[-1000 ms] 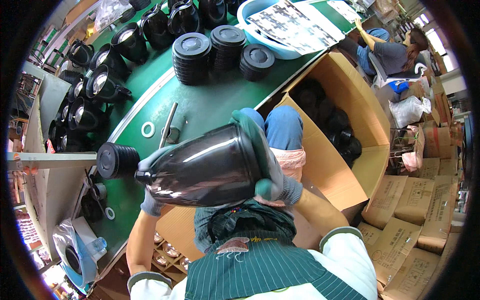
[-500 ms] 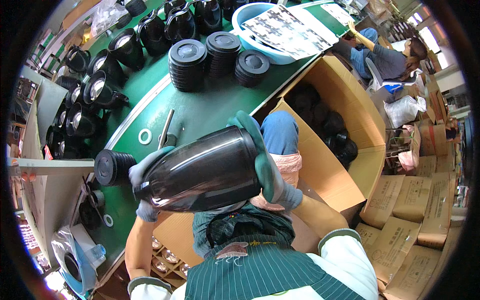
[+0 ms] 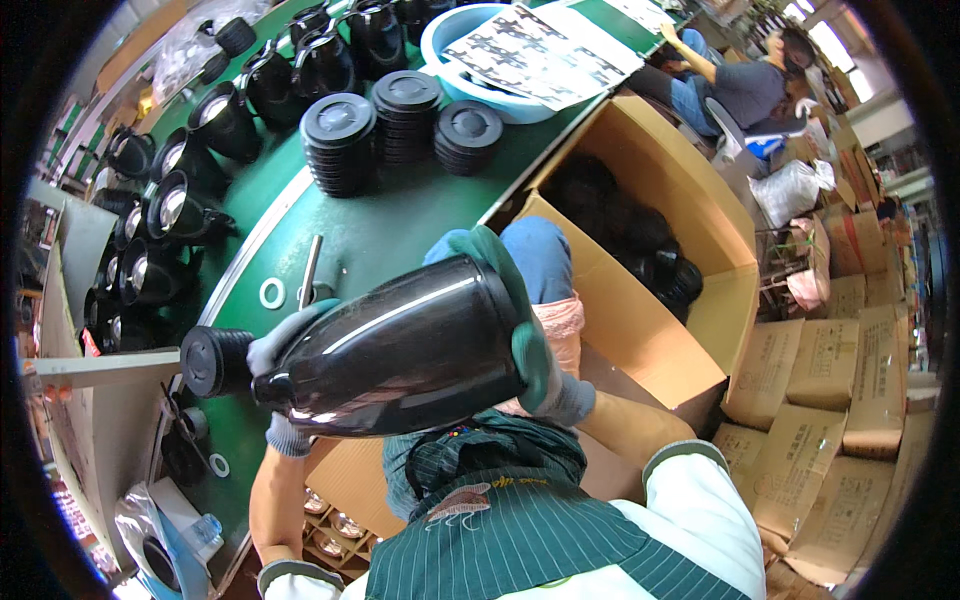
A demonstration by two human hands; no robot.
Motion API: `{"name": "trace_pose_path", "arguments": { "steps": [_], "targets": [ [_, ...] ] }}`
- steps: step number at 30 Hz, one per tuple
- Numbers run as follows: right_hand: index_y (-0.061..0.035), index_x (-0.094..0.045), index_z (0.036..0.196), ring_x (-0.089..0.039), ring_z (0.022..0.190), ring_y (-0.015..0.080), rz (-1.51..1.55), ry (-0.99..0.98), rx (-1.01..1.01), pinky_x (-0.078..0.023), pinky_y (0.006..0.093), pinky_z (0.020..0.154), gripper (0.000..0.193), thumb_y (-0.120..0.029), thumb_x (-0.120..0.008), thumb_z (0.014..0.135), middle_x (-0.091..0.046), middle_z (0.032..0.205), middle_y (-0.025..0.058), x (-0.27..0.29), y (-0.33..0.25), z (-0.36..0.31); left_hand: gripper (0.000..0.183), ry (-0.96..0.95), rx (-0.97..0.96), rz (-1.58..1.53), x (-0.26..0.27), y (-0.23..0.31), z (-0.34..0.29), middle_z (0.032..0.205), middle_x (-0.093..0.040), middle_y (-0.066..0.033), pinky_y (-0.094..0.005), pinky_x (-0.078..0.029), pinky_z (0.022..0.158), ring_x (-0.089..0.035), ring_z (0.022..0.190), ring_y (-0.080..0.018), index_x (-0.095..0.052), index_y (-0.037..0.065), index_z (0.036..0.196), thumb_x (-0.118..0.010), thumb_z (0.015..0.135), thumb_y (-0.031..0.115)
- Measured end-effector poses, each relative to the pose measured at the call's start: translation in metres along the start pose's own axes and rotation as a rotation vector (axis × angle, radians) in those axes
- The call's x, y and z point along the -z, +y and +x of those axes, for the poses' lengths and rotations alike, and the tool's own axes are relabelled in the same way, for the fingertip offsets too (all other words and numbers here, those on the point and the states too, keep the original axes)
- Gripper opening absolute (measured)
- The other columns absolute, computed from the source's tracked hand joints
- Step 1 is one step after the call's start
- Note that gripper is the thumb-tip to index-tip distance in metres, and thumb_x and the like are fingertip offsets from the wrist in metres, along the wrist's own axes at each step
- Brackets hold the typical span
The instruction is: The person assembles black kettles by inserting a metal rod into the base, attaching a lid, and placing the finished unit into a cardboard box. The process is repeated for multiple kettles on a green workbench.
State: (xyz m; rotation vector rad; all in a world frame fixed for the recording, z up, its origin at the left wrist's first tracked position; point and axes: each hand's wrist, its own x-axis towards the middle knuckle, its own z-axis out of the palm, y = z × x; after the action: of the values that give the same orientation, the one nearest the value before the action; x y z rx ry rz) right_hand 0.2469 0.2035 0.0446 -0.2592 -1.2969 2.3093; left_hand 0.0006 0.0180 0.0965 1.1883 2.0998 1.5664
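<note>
A glossy black jug body (image 3: 400,350), shaped like a vacuum jug, lies on its side above my lap between both hands. My left hand (image 3: 287,340), in a grey glove, closes round its narrower spouted end. Against the wide end presses my right hand (image 3: 528,345), in a green-and-grey glove, its fingers curled over the rim. The jug hides part of both hands. Just beyond the left hand are a stack of black ribbed lids (image 3: 215,360), a metal rod (image 3: 312,265) on a stand, and a white ring (image 3: 272,293) on the green table (image 3: 390,215).
More ribbed lids (image 3: 340,140) stand stacked ahead, near a blue basin (image 3: 450,40) with a patterned sheet across it. Black jugs (image 3: 180,205) line the left side. An open carton (image 3: 630,320) with black parts stands at right, near stacked cartons (image 3: 800,470). A person (image 3: 740,90) sits farther off.
The view has shifted slightly, so the table and carton appear farther left. My hands keep the same hold on the jug, which is tilted much as before.
</note>
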Motion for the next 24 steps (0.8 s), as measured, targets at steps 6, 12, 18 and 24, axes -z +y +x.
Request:
{"name": "trace_pose_path", "arguments": {
  "steps": [6, 12, 18, 24],
  "targets": [
    [-0.0109, -0.043, 0.158, -0.051, 0.141, 0.0227, -0.223, 0.265, 0.016, -0.039, 0.0406, 0.122, 0.051, -0.033, -0.046, 0.113, -0.049, 0.159, 0.0075, 0.047, 0.019, -0.003, 0.042, -0.091, -0.554, 0.451, -0.013, 0.054, 0.025, 0.117, -0.077, -0.0170, -0.0353, -0.059, 0.089, -0.077, 0.102, -0.0303, -0.076, 0.003, 0.119, -0.078, 0.077, 0.011],
    [-0.0020, -0.058, 0.148, -0.060, 0.131, 0.0223, -0.176, -0.002, -0.191, -0.043, 0.0383, 0.117, 0.065, -0.031, -0.070, 0.091, -0.063, 0.142, 0.0114, 0.063, -0.121, 0.026, 0.053, -0.365, -0.712, 0.243, -0.069, -0.007, -0.038, 0.126, -0.070, -0.0211, -0.0487, -0.057, 0.099, -0.071, 0.113, -0.0372, -0.069, 0.006, 0.130, -0.081, 0.084, 0.029],
    [-0.0089, -0.067, 0.133, -0.063, 0.124, 0.0396, -1.235, -0.443, 0.242, -0.050, 0.0469, 0.108, 0.076, -0.038, -0.092, 0.068, -0.064, 0.134, 0.0202, 0.030, -0.099, 0.020, 0.070, 0.242, -0.019, 0.958, -0.037, -0.124, -0.010, 0.144, -0.057, -0.0247, -0.0543, -0.045, 0.111, -0.054, 0.132, -0.0475, -0.056, 0.002, 0.142, -0.076, 0.090, 0.043],
    [-0.0008, -0.059, 0.143, -0.064, 0.127, 0.0327, -0.687, 0.032, 0.122, -0.050, 0.0410, 0.109, 0.076, -0.055, -0.071, 0.092, -0.065, 0.137, 0.0206, 0.042, -0.020, 0.001, 0.050, -0.045, 0.400, 0.815, -0.034, -0.148, 0.026, 0.109, -0.075, -0.0194, -0.0486, -0.058, 0.084, -0.073, 0.093, -0.0409, -0.062, 0.010, 0.135, -0.073, 0.094, 0.037]
  ]
}}
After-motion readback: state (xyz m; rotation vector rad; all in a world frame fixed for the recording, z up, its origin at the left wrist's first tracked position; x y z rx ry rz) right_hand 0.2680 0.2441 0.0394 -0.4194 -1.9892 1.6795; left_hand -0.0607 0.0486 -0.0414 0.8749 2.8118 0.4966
